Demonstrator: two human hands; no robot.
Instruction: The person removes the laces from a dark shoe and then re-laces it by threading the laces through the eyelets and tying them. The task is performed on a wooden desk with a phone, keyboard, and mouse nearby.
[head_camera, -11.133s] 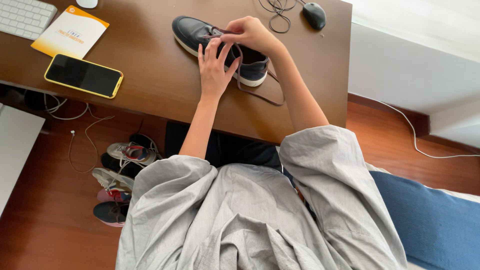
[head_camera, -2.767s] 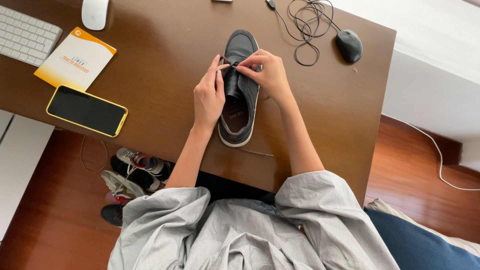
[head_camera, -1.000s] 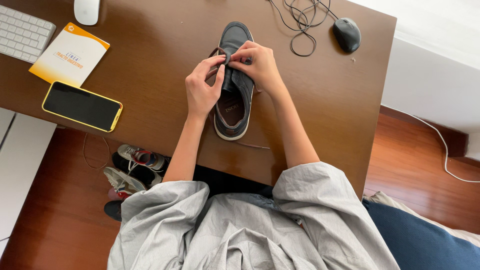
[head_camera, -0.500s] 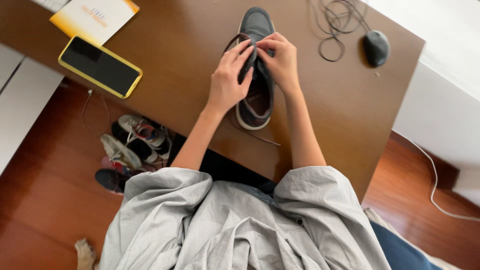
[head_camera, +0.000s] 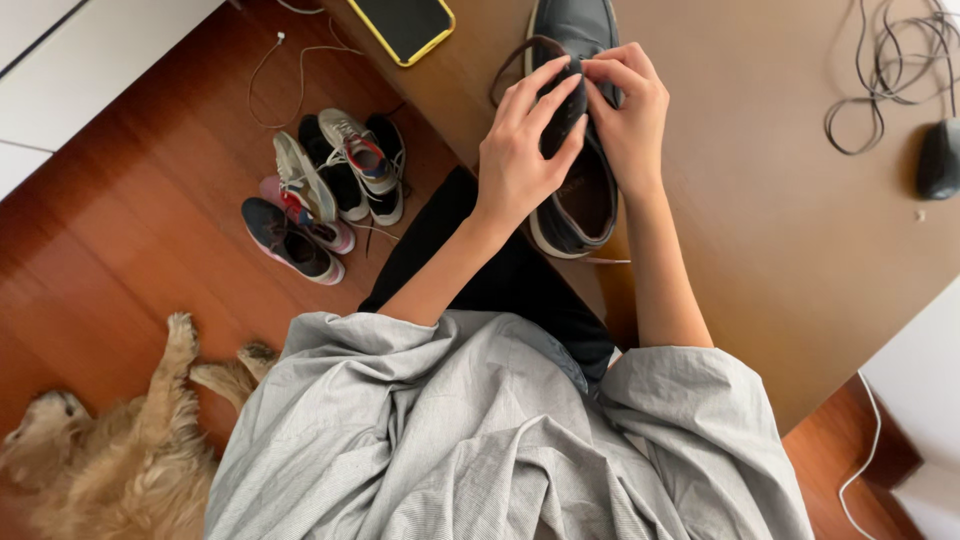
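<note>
A dog (head_camera: 95, 455) is lying on the wooden floor (head_camera: 120, 190) at far left, golden-furred, one paw stretching up. Right of it, a heap of sneakers (head_camera: 325, 190) is sitting beside a thin white cable (head_camera: 285, 70). A phone (head_camera: 405, 22) in a yellow case is lying at the tabletop (head_camera: 780, 230) edge.

The shoe (head_camera: 580, 150) is resting on the tabletop near its front edge, heel toward the person: dark navy leather, pale sole rim, brownish lining showing inside. A brown lace (head_camera: 515, 65) is looping out to its left side, and a loose end is trailing by the heel.

The left hand (head_camera: 520, 155) is reaching in from the left, fingers spread long over the tongue, pinching it (or the lace there; I cannot tell which). The right hand (head_camera: 630, 110) is curling over the shoe's right side, fingertips meeting the left hand's at the tongue, gripping the upper.

Farther right, a tangled black cord (head_camera: 880, 80) and a dark mouse (head_camera: 940, 160) are lying on the tabletop.
</note>
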